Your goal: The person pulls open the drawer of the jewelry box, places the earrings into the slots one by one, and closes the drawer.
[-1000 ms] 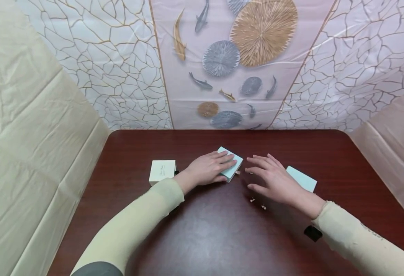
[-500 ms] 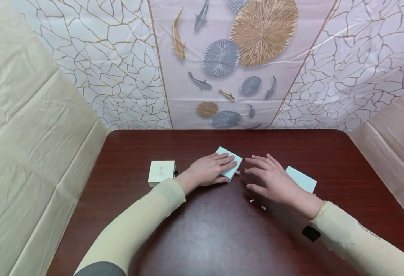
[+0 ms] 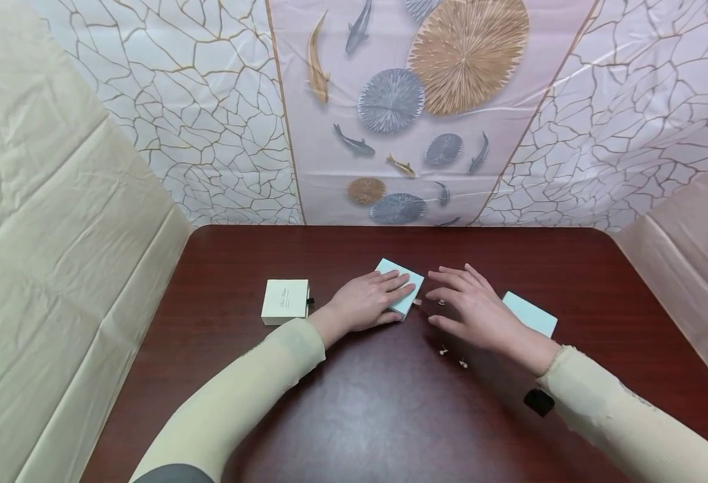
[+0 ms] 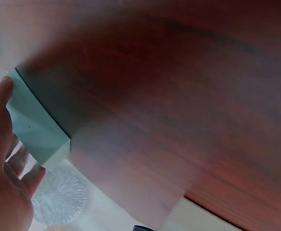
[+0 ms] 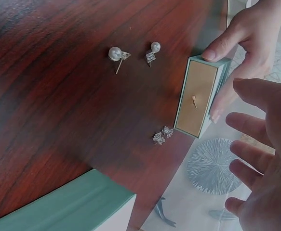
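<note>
My left hand [image 3: 366, 300] holds a pale blue jewelry box [image 3: 414, 276], its fingers over the top and its thumb along the near side. Seen from the right wrist, the box has a tan drawer front [image 5: 195, 79] with a small ribbon tab [image 5: 194, 101], and the drawer sits flush in its sleeve. My right hand [image 3: 480, 312] hovers just right of that end, its fingers relaxed and apart and nothing between them. Below it on the table lie two pearl earrings [image 5: 115, 53] with square sparkling settings, and a pair of fan-shaped sparkling stud earrings [image 5: 158, 138] near the drawer corner.
A second pale blue box [image 3: 529, 314] lies beyond my right wrist, partly hidden by it. Left of my left hand stands a cream box [image 3: 285, 300] with printed lettering and a black tab. The dark red wooden table [image 3: 354, 416] ends at a patterned cloth backdrop [image 3: 390, 181].
My right hand has shifted slightly left toward the drawer end of the box. The left hand stays on the box, and the earrings lie where they were.
</note>
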`<action>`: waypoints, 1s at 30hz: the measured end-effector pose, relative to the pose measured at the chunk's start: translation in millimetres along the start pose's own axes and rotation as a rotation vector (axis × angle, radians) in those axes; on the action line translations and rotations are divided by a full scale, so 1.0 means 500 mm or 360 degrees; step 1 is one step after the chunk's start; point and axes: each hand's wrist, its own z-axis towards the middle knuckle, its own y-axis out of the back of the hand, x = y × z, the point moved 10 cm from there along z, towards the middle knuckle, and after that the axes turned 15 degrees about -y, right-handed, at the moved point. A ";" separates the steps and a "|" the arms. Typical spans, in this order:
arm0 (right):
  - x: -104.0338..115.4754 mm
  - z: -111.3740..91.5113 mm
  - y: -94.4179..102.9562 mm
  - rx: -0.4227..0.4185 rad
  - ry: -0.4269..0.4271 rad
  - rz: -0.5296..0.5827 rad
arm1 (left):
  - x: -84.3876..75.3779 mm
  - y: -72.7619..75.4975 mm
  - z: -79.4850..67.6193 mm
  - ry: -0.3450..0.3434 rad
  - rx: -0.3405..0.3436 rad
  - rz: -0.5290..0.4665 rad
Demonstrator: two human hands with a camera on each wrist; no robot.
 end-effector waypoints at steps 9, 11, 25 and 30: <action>0.002 0.020 -0.017 0.0025 -0.0028 0.0034 | -0.016 0.005 -0.021 0.0141 0.0013 0.0069; 0.001 0.025 -0.020 0.0029 -0.0036 0.0048 | -0.018 0.006 -0.025 0.0186 0.0028 0.0086; -0.006 0.052 -0.040 0.0093 -0.0099 0.0073 | -0.037 0.013 -0.047 0.0443 0.0028 0.0178; -0.005 0.059 -0.043 0.0081 -0.0086 0.0074 | -0.036 0.011 -0.055 0.0543 0.0056 0.0164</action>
